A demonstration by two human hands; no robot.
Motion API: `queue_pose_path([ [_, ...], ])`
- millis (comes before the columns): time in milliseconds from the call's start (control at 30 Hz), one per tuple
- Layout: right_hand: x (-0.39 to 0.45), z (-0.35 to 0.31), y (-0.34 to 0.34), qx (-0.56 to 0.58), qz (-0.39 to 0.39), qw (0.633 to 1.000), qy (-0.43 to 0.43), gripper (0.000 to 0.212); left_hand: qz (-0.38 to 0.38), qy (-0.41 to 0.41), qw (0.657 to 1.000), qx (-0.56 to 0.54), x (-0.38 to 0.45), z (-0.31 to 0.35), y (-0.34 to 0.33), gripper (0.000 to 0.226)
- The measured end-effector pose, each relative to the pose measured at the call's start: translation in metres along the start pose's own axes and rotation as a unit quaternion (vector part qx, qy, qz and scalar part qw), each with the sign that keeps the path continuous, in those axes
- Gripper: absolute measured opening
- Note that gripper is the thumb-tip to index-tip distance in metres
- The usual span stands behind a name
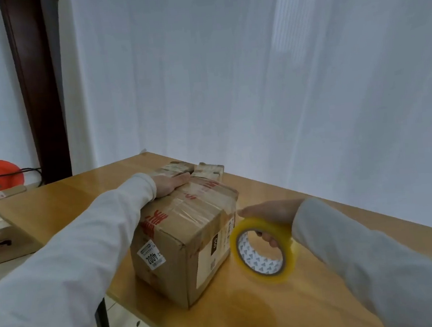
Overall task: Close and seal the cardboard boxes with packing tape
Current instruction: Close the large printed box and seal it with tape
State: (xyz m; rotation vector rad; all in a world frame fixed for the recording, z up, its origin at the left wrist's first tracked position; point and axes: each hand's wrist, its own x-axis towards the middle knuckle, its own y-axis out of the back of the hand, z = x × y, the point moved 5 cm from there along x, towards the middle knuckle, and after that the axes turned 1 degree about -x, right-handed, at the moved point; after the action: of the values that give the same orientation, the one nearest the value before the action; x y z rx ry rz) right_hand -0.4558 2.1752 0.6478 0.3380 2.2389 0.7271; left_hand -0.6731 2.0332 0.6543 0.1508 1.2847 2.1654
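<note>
Two hands share it: left hand flat on brown cardboard box; right hand grip pinches yellow tape roll (keep it taut).

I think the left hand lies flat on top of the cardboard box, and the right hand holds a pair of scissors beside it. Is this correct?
Not quite. The head view shows the right hand holding a roll of yellowish packing tape, not scissors. The rest is right: the left hand lies flat on top of the cardboard box.
</note>
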Motion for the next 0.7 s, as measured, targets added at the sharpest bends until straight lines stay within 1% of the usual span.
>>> queue_pose_path([
  [100,0.011,0.002,-0.006,0.038,-0.022,0.999,0.011,0.051,-0.007,0.001,1.0,-0.015,-0.005,0.003,0.0,0.077],
  [200,0.02,0.003,-0.006,0.056,-0.014,0.998,0.022,0.051,-0.008,0.014,1.0,-0.021,-0.007,0.002,0.001,0.08],
  [267,0.028,0.006,-0.01,0.067,-0.006,0.997,0.027,0.051,-0.009,0.017,1.0,-0.007,-0.009,0.003,0.0,0.081],
  [367,0.035,0.006,-0.015,0.087,-0.003,0.995,0.042,0.055,0.01,0.044,0.999,0.022,-0.009,0.006,0.001,0.085],
  [433,0.032,0.004,-0.017,0.093,-0.007,0.994,0.049,0.054,0.035,0.054,0.993,0.102,-0.016,0.016,0.002,0.074],
  [500,0.029,0.004,-0.017,0.092,-0.014,0.994,0.049,0.053,0.071,0.019,0.982,0.172,-0.022,0.035,0.0,0.051],
  [567,0.03,0.006,-0.017,0.092,-0.016,0.995,0.045,0.053,0.106,-0.009,0.974,0.198,-0.028,0.051,-0.006,0.04],
  [600,0.03,0.006,-0.017,0.091,-0.015,0.995,0.044,0.054,0.11,-0.009,0.975,0.193,-0.029,0.052,-0.01,0.04],
  [633,0.031,0.007,-0.018,0.088,-0.015,0.995,0.046,0.055,0.109,-0.01,0.978,0.177,-0.029,0.051,-0.012,0.045],
  [700,0.032,0.008,-0.018,0.081,-0.013,0.995,0.051,0.057,0.096,-0.016,0.988,0.117,-0.028,0.044,-0.015,0.065],
])
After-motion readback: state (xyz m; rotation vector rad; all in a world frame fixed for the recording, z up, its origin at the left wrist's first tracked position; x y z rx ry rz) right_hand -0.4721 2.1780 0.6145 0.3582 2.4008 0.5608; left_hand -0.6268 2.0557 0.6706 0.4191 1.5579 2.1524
